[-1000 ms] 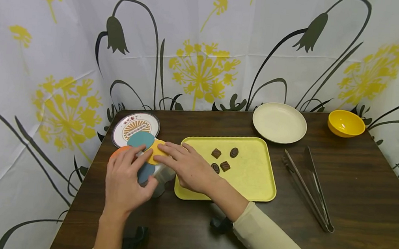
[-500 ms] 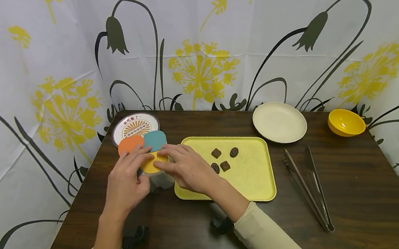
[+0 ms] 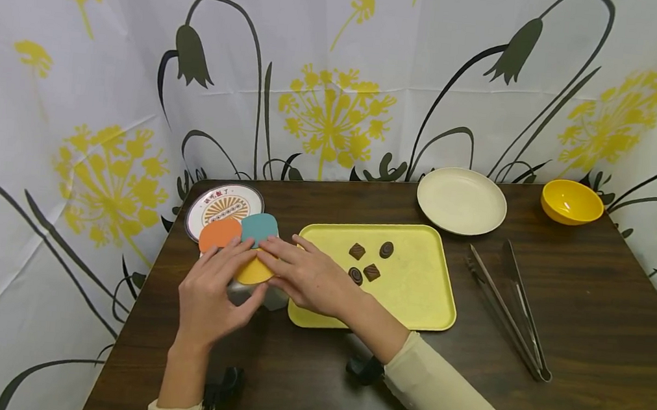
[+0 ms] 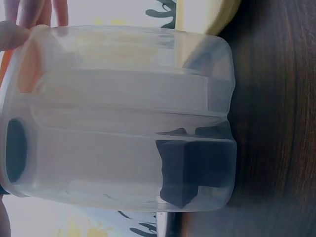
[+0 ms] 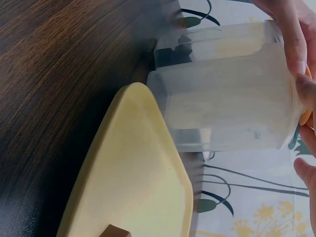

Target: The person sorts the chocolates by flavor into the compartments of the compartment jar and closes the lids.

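Observation:
A clear plastic storage container (image 4: 123, 118) with several compartments stands upright on the table, its coloured lids on top. Orange (image 3: 220, 231), teal (image 3: 259, 227) and yellow lids (image 3: 254, 273) show between the fingers in the head view. My left hand (image 3: 211, 299) grips the top from the near left, thumb against the near rim. From the right, my right hand (image 3: 316, 279) holds the rim beside the yellow lid. Both hands hide part of the top. Through one clear wall, a dark shape shows near the bottom; what it is, I cannot tell.
Several chocolates (image 3: 386, 250) lie on a yellow tray (image 3: 408, 303) right of the container. Behind the container is a patterned plate (image 3: 199, 213). Farther right are a cream plate (image 3: 461, 200), a yellow bowl (image 3: 572, 203) and metal tongs (image 3: 506, 318).
The container has turned clockwise between my hands: orange and teal lids swung rightward along the back, yellow came to the front, and the blue lid went out of sight.

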Demonstrator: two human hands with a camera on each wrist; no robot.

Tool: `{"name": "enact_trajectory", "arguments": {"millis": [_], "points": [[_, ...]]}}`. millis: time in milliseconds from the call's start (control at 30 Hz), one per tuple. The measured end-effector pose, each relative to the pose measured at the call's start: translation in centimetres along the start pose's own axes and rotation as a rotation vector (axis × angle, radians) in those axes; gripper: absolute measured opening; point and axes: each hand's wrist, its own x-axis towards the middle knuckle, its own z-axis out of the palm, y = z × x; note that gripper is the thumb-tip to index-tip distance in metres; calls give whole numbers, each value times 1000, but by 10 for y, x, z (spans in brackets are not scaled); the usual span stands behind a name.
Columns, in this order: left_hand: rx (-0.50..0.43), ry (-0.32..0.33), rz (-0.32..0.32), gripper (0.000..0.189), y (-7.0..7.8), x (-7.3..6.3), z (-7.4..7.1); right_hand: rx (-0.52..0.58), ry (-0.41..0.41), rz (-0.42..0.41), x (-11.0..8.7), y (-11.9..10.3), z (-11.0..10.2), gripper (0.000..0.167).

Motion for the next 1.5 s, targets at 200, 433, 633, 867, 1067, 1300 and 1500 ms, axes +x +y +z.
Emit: {"name": "enact_trajectory", "arguments": {"millis": [200,433,633,867,1067,1300,1500], "points": [[-58,44,21,50,-4,-1,-2,-28,-16,8,0,0,1,50],[-42,0,15,49,-5,1,-7,-104,-38,-18,1,-2,-2,46],[9,-3,40,54,-1,1,-6,-80,-26,-15,2,-1,-3,45],[79,0,62,61,-1,-2,-3,-81,-23,-8,2,-1,-3,44],[86,-2,65,60,-1,-2,-3,-80,-18,-11,2,-1,-3,45],[76,11,80,59,-3,-3,-3,-84,-10,-18,2,0,-3,45],[87,6,103,58,-6,-3,-2,-95,-8,-20,2,1,-3,45]]}}
